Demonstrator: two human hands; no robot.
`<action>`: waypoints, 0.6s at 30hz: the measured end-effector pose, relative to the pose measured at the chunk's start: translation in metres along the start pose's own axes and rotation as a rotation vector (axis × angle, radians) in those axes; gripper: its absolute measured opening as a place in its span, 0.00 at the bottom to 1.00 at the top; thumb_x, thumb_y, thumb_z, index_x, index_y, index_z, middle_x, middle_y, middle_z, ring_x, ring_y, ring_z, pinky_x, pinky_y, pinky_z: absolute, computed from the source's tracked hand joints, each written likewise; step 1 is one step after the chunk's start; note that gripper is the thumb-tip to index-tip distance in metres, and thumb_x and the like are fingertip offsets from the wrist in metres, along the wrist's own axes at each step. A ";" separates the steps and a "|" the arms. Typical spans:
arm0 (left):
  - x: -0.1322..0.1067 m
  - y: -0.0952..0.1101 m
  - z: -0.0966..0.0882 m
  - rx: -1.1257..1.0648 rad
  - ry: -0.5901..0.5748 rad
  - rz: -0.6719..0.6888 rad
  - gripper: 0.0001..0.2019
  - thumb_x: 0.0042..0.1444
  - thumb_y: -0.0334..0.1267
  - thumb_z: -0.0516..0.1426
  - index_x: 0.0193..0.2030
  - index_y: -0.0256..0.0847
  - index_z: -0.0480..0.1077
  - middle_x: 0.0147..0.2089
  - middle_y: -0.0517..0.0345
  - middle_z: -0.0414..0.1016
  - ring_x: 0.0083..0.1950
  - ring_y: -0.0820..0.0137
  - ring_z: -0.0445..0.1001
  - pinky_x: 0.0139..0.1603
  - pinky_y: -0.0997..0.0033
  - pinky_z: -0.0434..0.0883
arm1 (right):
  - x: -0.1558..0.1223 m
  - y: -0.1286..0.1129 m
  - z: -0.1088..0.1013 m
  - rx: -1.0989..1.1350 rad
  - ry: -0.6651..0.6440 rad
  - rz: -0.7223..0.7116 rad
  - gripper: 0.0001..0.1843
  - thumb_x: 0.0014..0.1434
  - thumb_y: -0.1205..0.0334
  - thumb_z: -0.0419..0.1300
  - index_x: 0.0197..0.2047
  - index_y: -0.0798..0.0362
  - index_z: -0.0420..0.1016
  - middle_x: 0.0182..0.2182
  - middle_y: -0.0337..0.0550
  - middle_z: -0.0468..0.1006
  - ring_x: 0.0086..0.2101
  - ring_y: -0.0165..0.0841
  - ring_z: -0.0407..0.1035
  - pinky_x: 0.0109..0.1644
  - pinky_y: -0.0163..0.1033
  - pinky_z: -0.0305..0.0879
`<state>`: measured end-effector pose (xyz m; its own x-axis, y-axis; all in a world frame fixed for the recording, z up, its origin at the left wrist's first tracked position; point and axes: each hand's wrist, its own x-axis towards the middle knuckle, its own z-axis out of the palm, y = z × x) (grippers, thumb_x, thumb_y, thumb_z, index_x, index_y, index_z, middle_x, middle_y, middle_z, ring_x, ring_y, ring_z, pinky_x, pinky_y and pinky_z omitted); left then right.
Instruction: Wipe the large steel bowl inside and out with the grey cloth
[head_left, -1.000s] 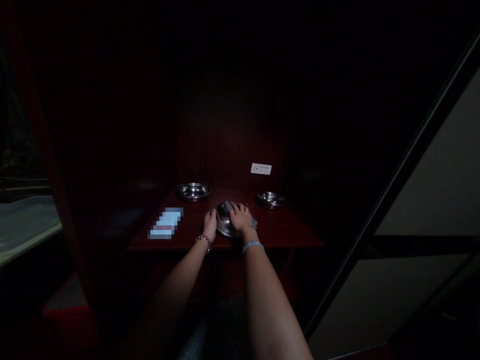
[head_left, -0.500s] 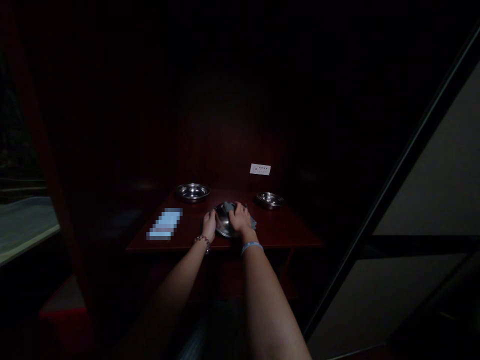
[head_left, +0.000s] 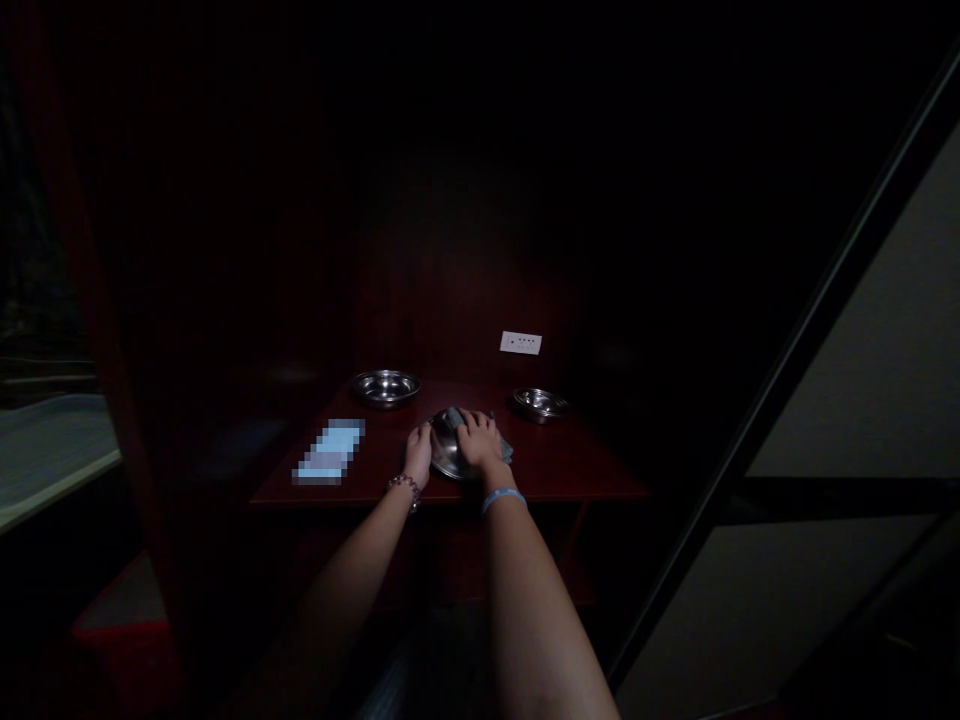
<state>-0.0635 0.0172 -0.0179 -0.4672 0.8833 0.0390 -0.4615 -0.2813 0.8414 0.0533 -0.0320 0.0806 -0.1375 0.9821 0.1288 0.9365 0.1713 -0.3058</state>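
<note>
Steadying the metal bowl [head_left: 445, 457] at the counter [head_left: 577, 472], the left hand [head_left: 418, 456] grips its left edge, fingers largely hidden; the right hand [head_left: 480, 440], fingers slightly apart, clasps a grey cloth [head_left: 454, 417] against it. Wiping appears unfinished; whether the left dish [head_left: 386, 391] and right dish [head_left: 540, 406] beyond the bowl are done cannot be told.

Cloth [head_left: 507, 453] partly hidden, pixelated rectangle [head_left: 330, 452], possibly a phone

Has bare hands [head_left: 481, 443] and forearms [head_left: 536, 600]; wears a bracelet [head_left: 405, 488] of shiny round beads at left, a narrow light-blue band [head_left: 503, 496] at right, and possibly bluish trousers [head_left: 390, 688], dimly lit.
</note>
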 end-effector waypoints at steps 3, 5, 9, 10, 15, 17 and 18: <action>-0.001 0.001 0.000 0.005 0.004 -0.006 0.19 0.57 0.57 0.69 0.35 0.44 0.75 0.35 0.52 0.81 0.43 0.58 0.82 0.51 0.59 0.77 | 0.000 0.000 0.001 0.024 0.021 0.003 0.36 0.81 0.57 0.42 0.87 0.47 0.55 0.83 0.52 0.62 0.78 0.47 0.58 0.81 0.54 0.54; -0.001 0.002 0.000 0.007 0.013 -0.014 0.18 0.58 0.55 0.69 0.35 0.43 0.75 0.36 0.51 0.83 0.44 0.58 0.83 0.52 0.59 0.78 | 0.000 0.001 0.001 0.057 0.040 0.005 0.36 0.80 0.57 0.43 0.87 0.50 0.54 0.82 0.54 0.63 0.78 0.48 0.59 0.81 0.54 0.54; -0.003 0.004 0.001 0.012 0.030 -0.025 0.15 0.61 0.52 0.67 0.36 0.42 0.76 0.36 0.51 0.84 0.44 0.59 0.84 0.52 0.60 0.79 | 0.001 0.001 0.002 0.077 0.046 0.014 0.33 0.79 0.58 0.45 0.82 0.54 0.62 0.79 0.57 0.68 0.76 0.49 0.61 0.79 0.53 0.57; -0.002 0.004 0.001 0.016 0.030 -0.023 0.15 0.62 0.51 0.67 0.35 0.42 0.76 0.36 0.51 0.84 0.43 0.59 0.84 0.52 0.60 0.79 | 0.001 0.001 0.002 0.070 0.043 0.013 0.32 0.79 0.58 0.45 0.81 0.54 0.64 0.78 0.58 0.69 0.75 0.49 0.62 0.78 0.53 0.57; -0.001 0.003 0.000 0.034 0.019 -0.002 0.18 0.60 0.55 0.68 0.34 0.43 0.75 0.35 0.52 0.83 0.42 0.59 0.84 0.50 0.60 0.78 | 0.002 0.001 0.003 0.038 0.038 0.001 0.33 0.79 0.58 0.43 0.81 0.52 0.65 0.79 0.57 0.68 0.75 0.49 0.62 0.78 0.54 0.57; -0.002 0.002 0.000 0.026 0.014 0.008 0.19 0.58 0.56 0.69 0.34 0.43 0.74 0.34 0.53 0.82 0.41 0.59 0.84 0.50 0.60 0.79 | 0.003 0.001 0.003 0.028 0.029 0.000 0.33 0.79 0.58 0.43 0.82 0.51 0.64 0.80 0.55 0.66 0.75 0.48 0.61 0.79 0.54 0.57; -0.002 0.002 0.001 0.019 0.012 0.010 0.19 0.58 0.57 0.69 0.34 0.43 0.74 0.33 0.54 0.82 0.41 0.59 0.84 0.50 0.60 0.79 | 0.003 0.001 0.003 0.020 0.026 0.000 0.33 0.80 0.57 0.43 0.83 0.50 0.64 0.80 0.54 0.66 0.76 0.48 0.61 0.79 0.54 0.57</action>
<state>-0.0632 0.0153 -0.0160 -0.4809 0.8758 0.0411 -0.4421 -0.2826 0.8513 0.0533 -0.0289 0.0774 -0.1286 0.9798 0.1533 0.9298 0.1729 -0.3250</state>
